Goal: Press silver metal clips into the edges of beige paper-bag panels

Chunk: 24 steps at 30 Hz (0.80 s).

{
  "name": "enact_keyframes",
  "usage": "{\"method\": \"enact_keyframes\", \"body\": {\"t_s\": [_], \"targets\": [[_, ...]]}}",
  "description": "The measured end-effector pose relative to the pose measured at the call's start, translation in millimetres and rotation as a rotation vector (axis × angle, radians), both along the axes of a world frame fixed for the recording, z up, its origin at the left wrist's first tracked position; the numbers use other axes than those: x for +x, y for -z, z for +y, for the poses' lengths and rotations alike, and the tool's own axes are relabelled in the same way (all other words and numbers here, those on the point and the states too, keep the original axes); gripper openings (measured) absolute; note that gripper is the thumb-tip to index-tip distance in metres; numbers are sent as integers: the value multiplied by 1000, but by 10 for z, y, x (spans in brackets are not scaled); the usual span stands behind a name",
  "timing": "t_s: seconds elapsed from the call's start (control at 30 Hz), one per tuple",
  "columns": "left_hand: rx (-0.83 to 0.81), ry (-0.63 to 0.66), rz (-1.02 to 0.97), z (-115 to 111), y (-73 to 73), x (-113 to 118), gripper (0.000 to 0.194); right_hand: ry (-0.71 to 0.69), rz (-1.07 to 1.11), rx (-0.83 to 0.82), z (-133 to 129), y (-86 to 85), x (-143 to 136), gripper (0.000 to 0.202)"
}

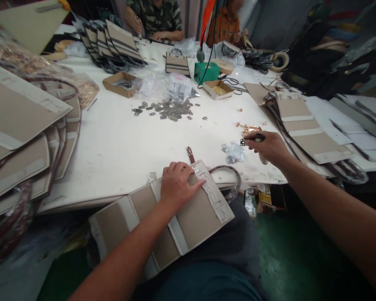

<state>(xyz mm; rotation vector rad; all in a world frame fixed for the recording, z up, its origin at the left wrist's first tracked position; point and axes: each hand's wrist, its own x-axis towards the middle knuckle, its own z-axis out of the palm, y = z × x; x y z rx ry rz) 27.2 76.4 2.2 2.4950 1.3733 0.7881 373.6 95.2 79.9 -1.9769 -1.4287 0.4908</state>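
A beige bag panel (pixel 194 225) with pale strips and a brown handle (pixel 235 175) lies tilted across my lap and the table edge. My left hand (pixel 177 184) grips it near the top, thumb stretched over its face and fingers bent at the edge. A short brown strap (pixel 190 154) with a metal bit sticks out beyond that edge. My right hand (pixel 268 146) pinches a small dark metal plate (pixel 242 142) with slots. A dark-ended tool (pixel 259 137) also sits in that hand, its kind unclear. Below the plate lies a heap of silvery metal plates (pixel 233 153).
Gold-coloured fittings (pixel 249 128) lie beyond my right hand. Grey metal plates (pixel 172 109) are scattered mid-table, near small cardboard boxes (pixel 120 83) and a green box (pixel 206 72). Stacked bag panels stand left (pixel 19 108) and right (pixel 310 125). Two people sit opposite.
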Motion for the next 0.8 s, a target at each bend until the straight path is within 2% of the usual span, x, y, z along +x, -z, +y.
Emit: {"method": "enact_keyframes", "body": {"t_s": [0.13,0.23,0.3,0.5,0.6,0.8], "targets": [[15,21,56,-15,2,22,60,-233,172,-234,-441,-51,-559,26],[22,26,93,-14,4,37,63,-360,302,-388,-679,56,-980,22],[20,22,96,-14,7,46,60,-405,305,-417,-743,149,-1160,18],[16,11,74,-14,14,58,55,-405,149,-401,-715,293,-1298,14],[12,12,65,-10,15,50,53,-379,84,-327,-726,326,-1325,11],[12,19,64,-3,26,38,52,-325,83,-258,-784,362,-1387,8]]}}
